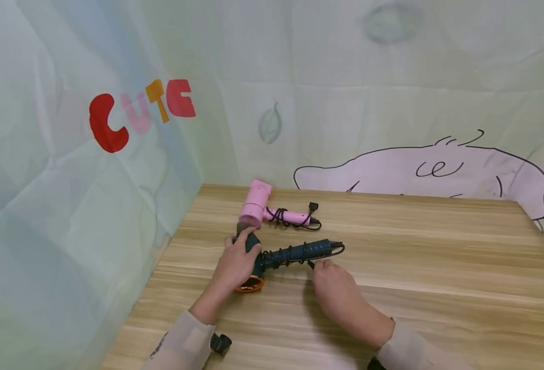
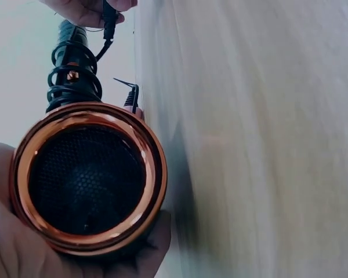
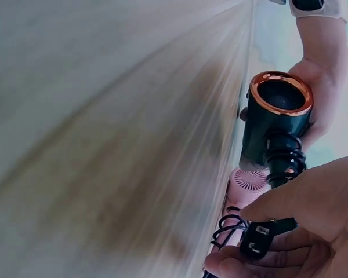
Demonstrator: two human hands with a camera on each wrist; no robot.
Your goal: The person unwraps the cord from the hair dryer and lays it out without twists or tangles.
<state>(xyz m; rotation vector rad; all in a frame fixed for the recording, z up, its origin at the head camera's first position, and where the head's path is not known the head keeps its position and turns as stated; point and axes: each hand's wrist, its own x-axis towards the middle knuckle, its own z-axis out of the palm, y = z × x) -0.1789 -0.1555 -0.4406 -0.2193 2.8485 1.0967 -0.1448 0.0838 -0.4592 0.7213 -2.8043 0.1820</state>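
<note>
Single readable word: "CUTE" (image 1: 153, 92), all capitals, printed on pale left wall (image 1: 68, 205), seen in head view. Each character in own shade: deep-red C (image 1: 100, 123), pale-pink U (image 1: 143, 115), orange T (image 1: 162, 107), coral-red E (image 1: 176, 97). Chunky, uneven hand; C biggest and lowest, T slightly tilted, whole word climbing toward right. Dark mark (image 1: 159, 345) on left sleeve (image 1: 186, 339): perhaps writing, too small and slanted to make out.

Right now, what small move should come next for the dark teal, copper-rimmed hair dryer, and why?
Perhaps the right hand should tuck the black plug under the wound black cord: it holds that plug, the cord coils around the dark teal handle, and the left hand grips the barrel.
</note>
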